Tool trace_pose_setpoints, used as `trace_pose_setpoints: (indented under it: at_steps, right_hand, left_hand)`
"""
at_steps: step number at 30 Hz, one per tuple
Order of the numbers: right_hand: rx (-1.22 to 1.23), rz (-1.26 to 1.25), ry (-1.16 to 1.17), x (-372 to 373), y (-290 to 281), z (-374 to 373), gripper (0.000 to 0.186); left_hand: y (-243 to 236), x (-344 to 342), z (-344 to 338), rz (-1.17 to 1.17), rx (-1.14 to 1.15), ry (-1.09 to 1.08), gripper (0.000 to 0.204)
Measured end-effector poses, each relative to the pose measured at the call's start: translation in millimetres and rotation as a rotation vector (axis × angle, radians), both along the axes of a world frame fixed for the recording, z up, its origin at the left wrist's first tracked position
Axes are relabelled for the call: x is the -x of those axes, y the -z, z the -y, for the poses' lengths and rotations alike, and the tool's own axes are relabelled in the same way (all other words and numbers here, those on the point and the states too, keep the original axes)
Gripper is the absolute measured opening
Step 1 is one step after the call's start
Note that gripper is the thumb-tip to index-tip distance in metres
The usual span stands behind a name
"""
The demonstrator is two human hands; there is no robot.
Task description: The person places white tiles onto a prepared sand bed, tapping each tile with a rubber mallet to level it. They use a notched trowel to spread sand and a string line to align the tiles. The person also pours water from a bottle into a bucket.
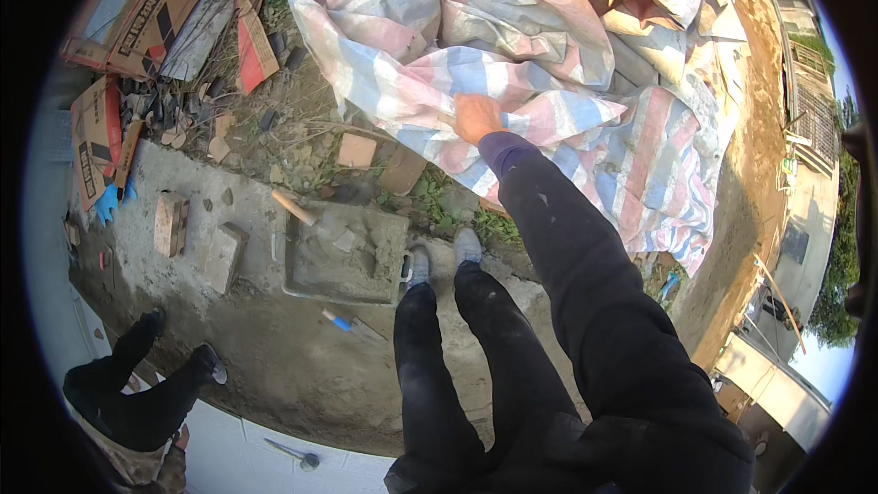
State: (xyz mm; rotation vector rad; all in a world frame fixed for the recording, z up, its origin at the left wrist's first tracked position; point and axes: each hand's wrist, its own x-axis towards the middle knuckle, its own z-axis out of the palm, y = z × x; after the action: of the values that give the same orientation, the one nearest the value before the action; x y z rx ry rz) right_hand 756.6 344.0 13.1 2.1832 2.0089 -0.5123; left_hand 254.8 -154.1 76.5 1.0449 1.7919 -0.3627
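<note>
My right hand (478, 117) reaches far forward and grips the edge of a striped woven plastic tarp (540, 82) in pink, blue and white. The fingers are wrapped round a fold of the cloth, which bunches and creases around them. The tarp lies in a crumpled heap, and its lower part hangs down toward the right. My left hand is out of sight. By my feet sits a mortar tray (346, 288) with wet grey mortar, and a wooden-handled tool (294, 208) rests in it. A trowel with a blue and white handle (340, 322) lies on the ground beside the tray.
Two bricks (172, 224) (224, 256) stand on the concrete left of the tray. Flattened cardboard boxes (155, 9) and rubble lie at the far left. Another person (137, 393) is at the lower left, near a pale block wall (238, 457) with a ladle-like tool (306, 461) on it.
</note>
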Motion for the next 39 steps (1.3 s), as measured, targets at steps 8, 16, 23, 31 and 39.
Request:
trace_pose_setpoints:
  at_steps: [8,16,23,31,39]
  right_hand:
    - [0.154,-0.246,0.163,-26.9,-97.2,101.8,0.029]
    - [0.121,-0.337,0.242,-128.8,-209.1,219.5,0.046]
    - [-0.068,-0.257,0.264,-341.1,-406.8,239.2,0.031]
    - [-0.417,0.109,0.55,-505.1,-609.5,170.2,0.042]
    - [-0.354,0.558,0.493,-432.6,-614.3,58.7,0.058]
  left_hand:
    - [-26.7,12.0,10.9,-0.04,0.075,0.154,0.026]
    - [-77.3,35.6,48.9,-0.01,0.073,0.365,0.028]
    - [-137.8,53.9,68.6,-0.019,-0.207,0.742,0.031]
    - [-207.5,63.6,150.9,0.046,0.293,-0.53,0.035]
    - [-179.7,46.9,139.0,0.218,0.279,-0.98,0.041]
